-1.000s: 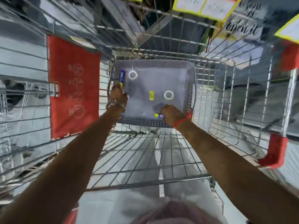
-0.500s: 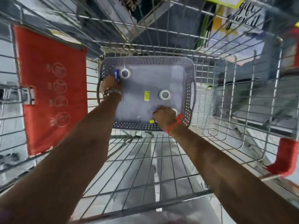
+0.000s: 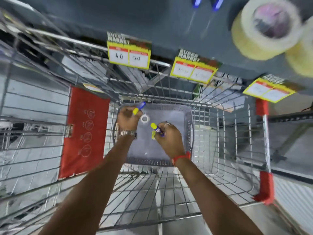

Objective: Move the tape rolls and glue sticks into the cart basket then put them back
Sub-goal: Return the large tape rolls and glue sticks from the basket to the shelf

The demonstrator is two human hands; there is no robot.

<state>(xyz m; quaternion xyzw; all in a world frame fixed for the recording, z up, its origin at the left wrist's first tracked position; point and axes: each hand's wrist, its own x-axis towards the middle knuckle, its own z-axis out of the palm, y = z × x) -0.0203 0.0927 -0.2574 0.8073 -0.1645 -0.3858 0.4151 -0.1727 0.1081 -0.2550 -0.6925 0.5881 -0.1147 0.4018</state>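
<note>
Returning stock: our left hand (image 3: pixel 127 118) and right hand (image 3: pixel 166 136) each grip a glue stick (image 3: pixel 139 108) above the basket (image 3: pixel 188 114); one tape roll (image 3: pixel 145 118) remains inside.

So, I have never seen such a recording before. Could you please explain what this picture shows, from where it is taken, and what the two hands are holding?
There is no machine here. A person wears a camera on the head, so you look down along both arms into a wire shopping cart. Inside it sits a grey plastic basket. The left hand holds a blue and yellow glue stick, and the right hand holds another glue stick. A small tape roll lies in the basket between them. At the top right, blurred, are bigger tape rolls on a shelf with price tags.
</note>
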